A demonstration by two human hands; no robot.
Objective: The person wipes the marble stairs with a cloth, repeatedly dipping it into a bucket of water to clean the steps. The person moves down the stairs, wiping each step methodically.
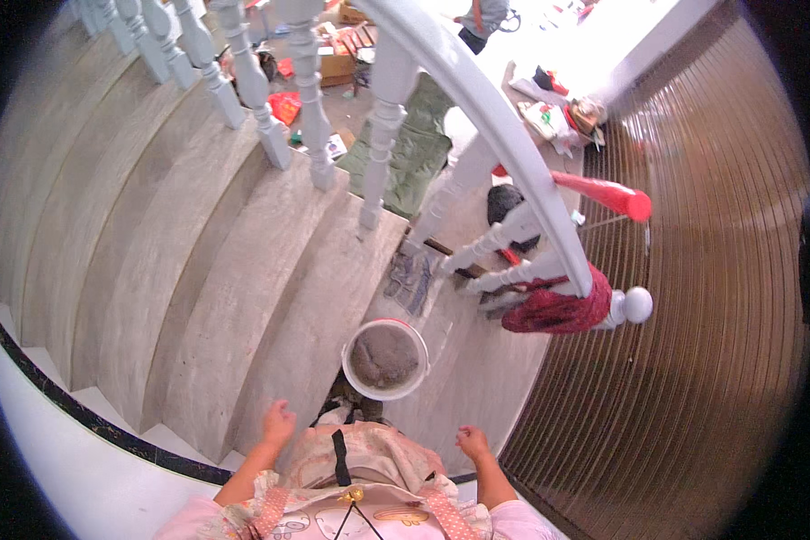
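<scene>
My left hand (279, 424) is at the lower left, above a grey wood-look stair tread (277, 378), fingers loosely curled and nothing in them. To the right of my apron, my right hand (473, 443) hangs over the lower tread, also with nothing held and its fingers slightly apart. Between and ahead of my hands stands a white plastic bucket (349, 383) with murky grey-brown contents; whether a cloth lies in it I cannot tell. Neither hand touches the bucket. Just beyond it, a grey cloth (408, 280) lies on the step. My feet are partly hidden below the bucket and apron.
White balusters (378, 142) and a curved handrail (486, 101) edge the stairs. A dark red cloth (560, 307) hangs over the rail's lower end, near a red pole (607, 194). Brown ribbed shutter (702, 283) stands right. Below are green fabric (405, 162), bags and a person (484, 23).
</scene>
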